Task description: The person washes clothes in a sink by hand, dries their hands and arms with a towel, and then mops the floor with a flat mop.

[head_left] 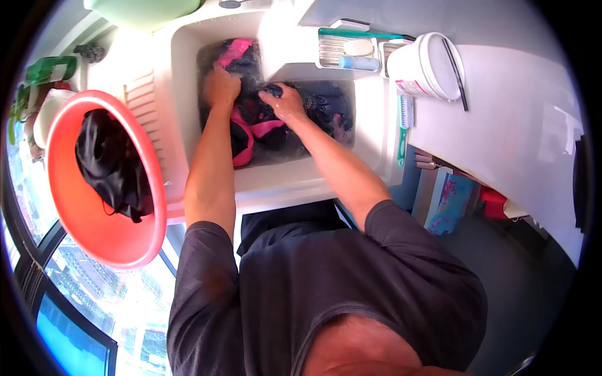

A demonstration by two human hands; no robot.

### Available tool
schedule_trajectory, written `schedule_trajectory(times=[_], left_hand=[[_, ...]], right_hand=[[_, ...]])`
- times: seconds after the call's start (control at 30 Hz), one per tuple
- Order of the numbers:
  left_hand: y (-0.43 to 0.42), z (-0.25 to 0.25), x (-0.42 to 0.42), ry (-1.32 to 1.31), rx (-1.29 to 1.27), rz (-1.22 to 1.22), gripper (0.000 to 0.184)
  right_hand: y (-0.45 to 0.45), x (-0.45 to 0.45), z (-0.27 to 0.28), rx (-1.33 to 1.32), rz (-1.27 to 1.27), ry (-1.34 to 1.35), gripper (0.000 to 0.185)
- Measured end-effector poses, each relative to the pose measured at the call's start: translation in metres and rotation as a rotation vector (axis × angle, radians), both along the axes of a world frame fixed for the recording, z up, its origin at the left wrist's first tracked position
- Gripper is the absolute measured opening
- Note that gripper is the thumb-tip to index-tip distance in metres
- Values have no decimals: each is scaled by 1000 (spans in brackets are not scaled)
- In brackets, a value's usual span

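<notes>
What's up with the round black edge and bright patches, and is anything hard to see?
In the head view, the round black border suggests a very wide lens; in the head view, daylight nearly whites out parts of the window; in the head view, the dark cloth blends into the murky water, so its outline is hard to tell.
</notes>
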State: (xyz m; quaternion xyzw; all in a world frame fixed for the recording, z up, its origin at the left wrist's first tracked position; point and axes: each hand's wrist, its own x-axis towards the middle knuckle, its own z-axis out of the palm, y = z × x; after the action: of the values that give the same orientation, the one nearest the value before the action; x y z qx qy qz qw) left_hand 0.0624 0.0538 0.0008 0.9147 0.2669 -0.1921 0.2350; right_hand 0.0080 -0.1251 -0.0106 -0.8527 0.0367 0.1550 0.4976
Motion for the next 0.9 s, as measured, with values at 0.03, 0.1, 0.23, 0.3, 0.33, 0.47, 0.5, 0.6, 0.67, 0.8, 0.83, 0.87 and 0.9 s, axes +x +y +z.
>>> schedule_trajectory(times=[0.03,0.1,0.23,0.3,0.33,0.47,0.5,0.6,0.67,0.8,0.83,0.87,0.9], left_hand=[[3,4,-9,-13,10,-2,58],[5,-4,-32,-262,-179,53,65],[13,21,-66,-434,-670,195,66],[16,51,-93,-454,-906,266,70],[13,71,-108,-376,-1215,302,72],[-4,96,-146,-592,-1412,264,82],[-4,96,-150,-771,-1217,184,83],[4,113,-147,-724,-740,233,71],[15,77,-140,-632,-680,347,61],[16,96,-142,-396,-413,251,51],[15,95,-146,-389,-420,235,51],[16,91,-147,-364,-329,-16,53],[15,82,-147,-338,-238,-263,55]], right_hand=[[-5,-2,20,140,-12,84,38],[-11,-15,67,122,65,18,29],[-9,-18,181,249,164,-157,24],[-1,-15,226,316,179,-280,25],[3,-13,241,358,173,-284,25],[20,-1,266,575,65,-270,22],[27,1,250,719,-19,-164,21],[50,3,216,943,-102,-76,19],[51,5,180,746,-13,-100,20],[19,-18,124,192,224,-275,34],[3,-25,108,69,279,-320,39],[-17,-32,96,-42,343,-277,53],[-32,-35,102,-51,325,-274,53]])
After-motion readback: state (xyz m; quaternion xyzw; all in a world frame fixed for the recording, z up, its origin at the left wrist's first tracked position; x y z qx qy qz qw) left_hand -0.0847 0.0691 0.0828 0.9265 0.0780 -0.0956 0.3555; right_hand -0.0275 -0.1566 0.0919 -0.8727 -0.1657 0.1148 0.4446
